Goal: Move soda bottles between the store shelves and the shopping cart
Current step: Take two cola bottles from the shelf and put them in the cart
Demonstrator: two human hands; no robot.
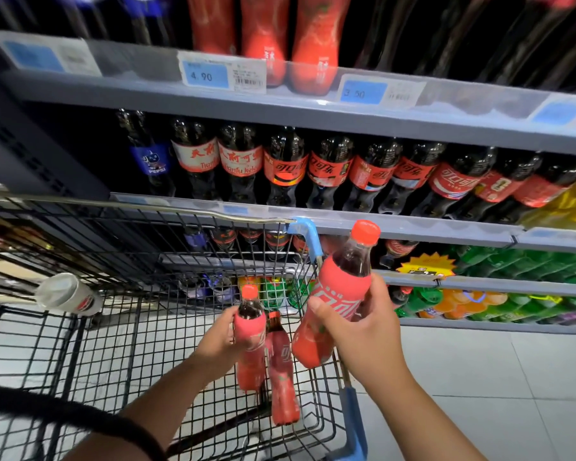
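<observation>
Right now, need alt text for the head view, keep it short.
A person's right hand holds a red soda bottle at the rim of a wire shopping cart, while the left hand grips another bottle inside it, beside a third bottle. Store shelves of cola stand behind.

Cart: near left, its far right corner just before the shelves.
Shelves: far side, running left to right, tiers stacked one above another.
Left hand: inside the cart, wrapped around an upright bottle.
Third bottle: in the cart, just right of the left-hand bottle, touching it.
Right hand: above the cart's right rim, clasping a tilted bottle, cap leaning toward the shelves.
Paper cup: far left in the cart, lying on its side.
Price tags: on the upper shelf edge, below standing bottles.
</observation>
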